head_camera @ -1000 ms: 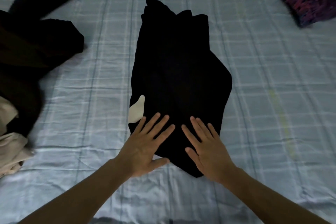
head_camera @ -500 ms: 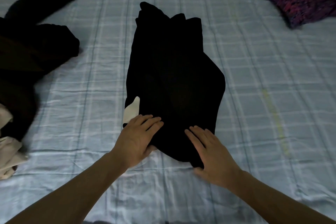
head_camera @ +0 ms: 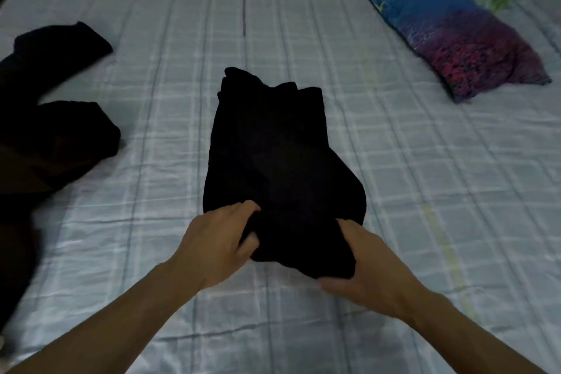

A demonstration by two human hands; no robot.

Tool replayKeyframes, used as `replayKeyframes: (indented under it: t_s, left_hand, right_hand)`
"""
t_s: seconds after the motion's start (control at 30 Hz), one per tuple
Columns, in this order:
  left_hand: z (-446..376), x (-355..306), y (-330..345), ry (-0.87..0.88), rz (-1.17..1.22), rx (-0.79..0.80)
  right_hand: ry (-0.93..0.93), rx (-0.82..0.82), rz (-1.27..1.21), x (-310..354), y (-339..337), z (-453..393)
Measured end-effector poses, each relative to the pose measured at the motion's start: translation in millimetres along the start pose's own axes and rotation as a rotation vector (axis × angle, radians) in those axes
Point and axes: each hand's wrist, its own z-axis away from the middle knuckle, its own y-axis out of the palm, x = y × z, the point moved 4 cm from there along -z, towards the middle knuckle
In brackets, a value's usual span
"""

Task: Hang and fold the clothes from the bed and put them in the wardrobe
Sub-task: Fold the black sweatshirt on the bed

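Left of the pillow [head_camera: 455,36], both the left hand [head_camera: 215,240] and right hand [head_camera: 368,264] are closing on the black garment [head_camera: 279,161]'s near edge. Lifting both corners evenly should be keeping the fold square.

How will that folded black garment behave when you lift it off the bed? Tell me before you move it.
Probably floppy: the black garment is soft cloth, already bunching where the left hand and right hand grip its near edge. The far layers look loose, so the fold may fall open unless supported underneath. Likely light; it should not slip much on the sheet.
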Motion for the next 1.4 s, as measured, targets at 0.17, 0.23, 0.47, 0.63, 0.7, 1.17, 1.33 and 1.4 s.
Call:
replayKeyframes:
  t_s: [0.17, 0.23, 0.47, 0.63, 0.7, 1.17, 1.33, 1.4]
  left_hand:
    - [-35.8, 6.9, -25.7, 0.002, 0.040, 0.027]
    - [-54.1, 12.7, -35.6, -0.028, 0.029, -0.011]
    - [-118.2, 28.1, -65.9, -0.138, -0.127, -0.166]
    - [-168.3, 35.5, -86.4, -0.135, -0.233, -0.218]
    - [-193.9, 38.4, -93.3, -0.144, -0.318, -0.231]
    - [-350.0, 117.7, -61.2, -0.243, -0.395, -0.073]
    - [-345.0, 132.4, -43.4, -0.176, -0.390, -0.240]
    - [-324.3, 115.5, -53.1, -0.061, -0.332, -0.389]
  right_hand:
    - [0.011, -0.182, -0.059, 12.0, -37.7, -30.8]
    - [0.028, -0.307, -0.092, 12.7, -54.6, -55.2]
    - [0.077, -0.621, -0.110, 14.2, -84.3, -145.0]
    - [0.085, -0.667, -0.210, 9.6, -111.7, -190.7]
    - [0.096, -0.670, -0.257, 6.8, -126.8, -210.7]
    - [0.337, -0.375, -0.236, -64.5, -149.5, -380.0]
    - [0.167, -0.341, 0.143, -20.7, -140.5, -348.9]
    - [0.028, -0.277, 0.298, 4.6, -118.1, -320.6]
